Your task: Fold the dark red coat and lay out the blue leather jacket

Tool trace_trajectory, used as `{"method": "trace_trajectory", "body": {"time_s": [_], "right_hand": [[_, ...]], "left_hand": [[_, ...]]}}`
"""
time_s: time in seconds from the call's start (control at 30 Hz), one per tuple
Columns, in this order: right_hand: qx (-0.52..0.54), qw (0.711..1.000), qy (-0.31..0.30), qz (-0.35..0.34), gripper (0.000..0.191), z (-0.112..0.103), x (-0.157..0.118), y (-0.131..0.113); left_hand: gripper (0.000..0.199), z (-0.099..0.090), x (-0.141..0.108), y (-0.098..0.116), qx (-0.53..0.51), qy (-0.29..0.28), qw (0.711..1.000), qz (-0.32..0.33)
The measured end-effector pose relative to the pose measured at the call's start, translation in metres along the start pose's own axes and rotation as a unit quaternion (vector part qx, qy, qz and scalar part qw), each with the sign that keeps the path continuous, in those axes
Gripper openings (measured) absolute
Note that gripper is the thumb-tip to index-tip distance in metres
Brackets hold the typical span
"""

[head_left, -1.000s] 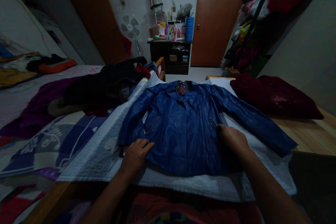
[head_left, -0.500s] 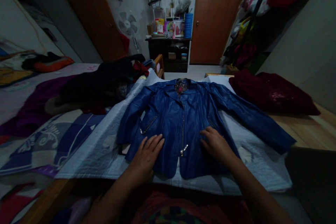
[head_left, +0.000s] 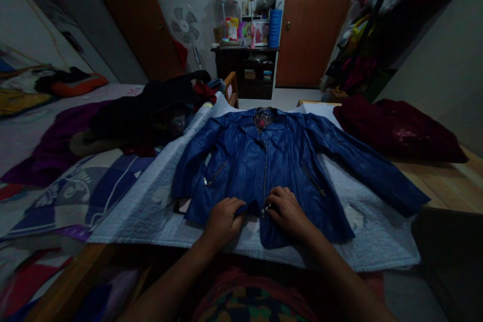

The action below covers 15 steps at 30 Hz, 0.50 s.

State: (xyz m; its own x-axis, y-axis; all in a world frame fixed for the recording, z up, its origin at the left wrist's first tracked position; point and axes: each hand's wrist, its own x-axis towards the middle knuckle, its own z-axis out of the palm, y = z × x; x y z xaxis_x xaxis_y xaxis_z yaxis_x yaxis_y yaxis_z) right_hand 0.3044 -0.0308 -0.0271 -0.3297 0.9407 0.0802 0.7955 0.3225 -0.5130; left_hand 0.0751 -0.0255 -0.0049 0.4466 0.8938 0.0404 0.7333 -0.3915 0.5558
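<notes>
A blue leather jacket [head_left: 245, 161] lies front up on a pale quilted cloth [head_left: 151, 221], collar away from me and sleeves spread to both sides. At the lower front, my left hand [head_left: 224, 221] is closed on the jacket's left-side hem, and that corner is lifted and folded up. My right hand [head_left: 289, 211] has its fingers curled at the bottom of the front zipper, around the metal zipper pull [head_left: 266, 209]; its fingertips are partly hidden. Slanted zip pockets show on both sides of the jacket front.
Dark red folded cloth [head_left: 400, 131] rests on a wooden surface [head_left: 445, 186] at the right. Piled dark clothes [head_left: 147, 110] and a blue-white patterned cloth [head_left: 86, 191] lie on the left. Behind stand a fan [head_left: 186, 25] and a dark cabinet [head_left: 245, 73].
My left hand has gone from lying flat on the jacket to gripping its hem, raising the corner. My right hand has moved left and closed at the zipper pull.
</notes>
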Motion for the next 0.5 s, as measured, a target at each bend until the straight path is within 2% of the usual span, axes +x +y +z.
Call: {"method": "trace_trajectory", "body": {"time_s": [0.13, 0.2, 0.27, 0.33, 0.4, 0.5], "right_hand": [[0.018, 1.0, 0.009, 0.008, 0.01, 0.003, -0.001, 0.003], [0.024, 1.0, 0.013, 0.011, 0.011, 0.005, -0.001, 0.005], [0.028, 0.999, 0.014, 0.013, 0.011, 0.006, -0.001, 0.006], [0.033, 0.999, 0.014, 0.014, 0.011, 0.007, -0.001, 0.005], [0.041, 0.999, 0.018, 0.017, 0.01, 0.008, -0.001, 0.005], [0.047, 0.999, 0.022, 0.009, 0.012, 0.008, -0.002, 0.004]], "left_hand": [[0.02, -0.008, 0.006, 0.001, -0.142, -0.02, 0.988, -0.056], [0.036, -0.012, 0.007, 0.001, -0.176, 0.001, 0.983, -0.052], [0.057, -0.013, 0.007, 0.002, -0.178, 0.036, 0.983, -0.033], [0.067, -0.011, 0.005, 0.001, -0.165, 0.049, 0.985, -0.009], [0.067, -0.006, 0.004, -0.002, -0.155, 0.032, 0.987, 0.005], [0.058, 0.001, 0.003, -0.006, -0.149, 0.019, 0.989, -0.01]]}}
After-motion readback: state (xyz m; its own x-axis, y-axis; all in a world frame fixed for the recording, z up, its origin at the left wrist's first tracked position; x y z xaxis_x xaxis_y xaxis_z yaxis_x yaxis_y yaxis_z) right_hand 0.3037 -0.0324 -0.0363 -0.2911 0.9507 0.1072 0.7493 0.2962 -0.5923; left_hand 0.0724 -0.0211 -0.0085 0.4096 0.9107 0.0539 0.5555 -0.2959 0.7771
